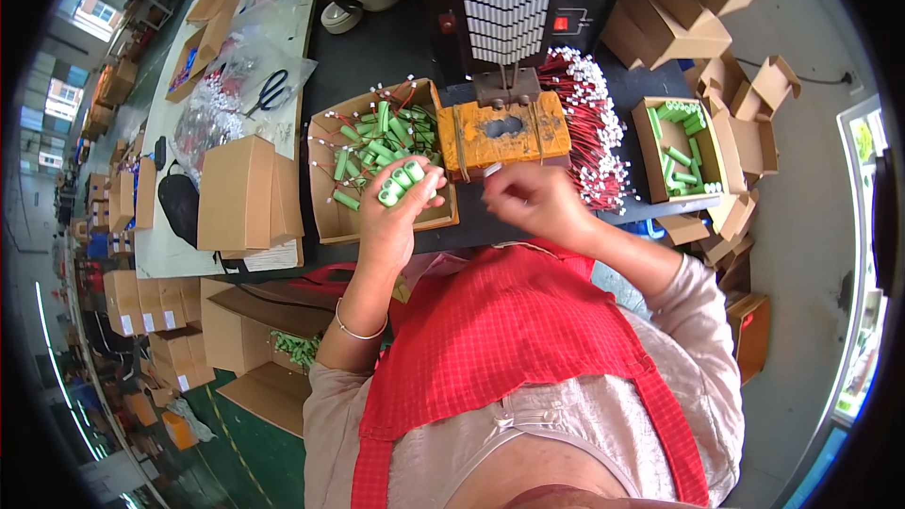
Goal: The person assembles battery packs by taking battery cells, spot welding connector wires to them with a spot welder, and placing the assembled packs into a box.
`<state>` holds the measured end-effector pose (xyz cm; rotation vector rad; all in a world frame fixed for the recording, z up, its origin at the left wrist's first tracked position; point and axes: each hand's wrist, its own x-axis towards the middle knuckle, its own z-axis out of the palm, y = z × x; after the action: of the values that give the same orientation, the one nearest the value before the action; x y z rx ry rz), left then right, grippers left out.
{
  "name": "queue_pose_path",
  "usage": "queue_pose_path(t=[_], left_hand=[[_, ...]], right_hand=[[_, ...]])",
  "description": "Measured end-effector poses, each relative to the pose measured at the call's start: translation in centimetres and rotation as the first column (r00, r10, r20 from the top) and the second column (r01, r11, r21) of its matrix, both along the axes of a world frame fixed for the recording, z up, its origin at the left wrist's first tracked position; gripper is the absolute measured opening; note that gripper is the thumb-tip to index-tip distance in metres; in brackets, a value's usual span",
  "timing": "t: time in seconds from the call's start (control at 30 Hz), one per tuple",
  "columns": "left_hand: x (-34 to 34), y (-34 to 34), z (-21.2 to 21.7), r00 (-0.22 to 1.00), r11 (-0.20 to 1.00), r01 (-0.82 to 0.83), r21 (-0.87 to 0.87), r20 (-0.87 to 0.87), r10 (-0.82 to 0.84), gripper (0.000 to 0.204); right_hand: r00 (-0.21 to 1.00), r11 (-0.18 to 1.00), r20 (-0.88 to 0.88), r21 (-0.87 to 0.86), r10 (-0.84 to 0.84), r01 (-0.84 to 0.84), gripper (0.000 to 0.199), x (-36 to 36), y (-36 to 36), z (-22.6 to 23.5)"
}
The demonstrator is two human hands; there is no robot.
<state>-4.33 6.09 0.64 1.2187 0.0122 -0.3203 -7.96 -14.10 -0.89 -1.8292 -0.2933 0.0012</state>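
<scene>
My left hand is closed around several green battery cells, their pale ends turned up. It is over the near right part of a cardboard box that holds many green cells with red leads and white plugs. To its right, my right hand is closed, thumb and fingers pinched together, just in front of an orange block with a dark worn patch. A small white bit shows near those fingertips; whether it is held I cannot tell.
Behind the block stands a dark machine with a rack of white sticks. Red wires with white plugs lie on its right, before a box of bare green cells. Scissors and a carton are at left.
</scene>
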Motion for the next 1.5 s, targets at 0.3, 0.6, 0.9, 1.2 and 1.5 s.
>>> queue_pose_path(t=[0.3,0.6,0.9,1.2,1.5], left_hand=[[-2.7,-3.4,-1.2,0.972,0.975,0.203,-0.095,-0.102,-0.212,0.025],[-1.7,-4.3,-0.9,0.971,0.961,0.169,0.219,0.133,-0.201,0.020],[3.8,-5.9,0.4,0.722,0.852,-0.119,0.511,0.634,-0.279,0.021],[5.3,-7.0,-0.1,0.667,0.782,-0.206,0.589,0.669,-0.328,0.020],[5.6,-7.2,-0.1,0.634,0.703,-0.303,0.643,0.687,-0.355,0.017]], right_hand=[[0.955,0.694,-0.247,0.659,-0.165,0.291,0.006,-2.4,-1.5,0.6],[0.792,0.857,0.611,-0.413,0.009,0.308,0.022,-3.6,-1.0,4.9],[0.946,0.969,-0.250,0.083,-0.206,0.233,0.022,2.0,-4.3,3.4],[0.906,0.979,-0.395,0.063,-0.155,0.195,0.020,4.4,-4.4,3.6],[0.894,0.988,-0.427,0.014,-0.136,0.157,0.019,4.8,-4.7,4.0]])
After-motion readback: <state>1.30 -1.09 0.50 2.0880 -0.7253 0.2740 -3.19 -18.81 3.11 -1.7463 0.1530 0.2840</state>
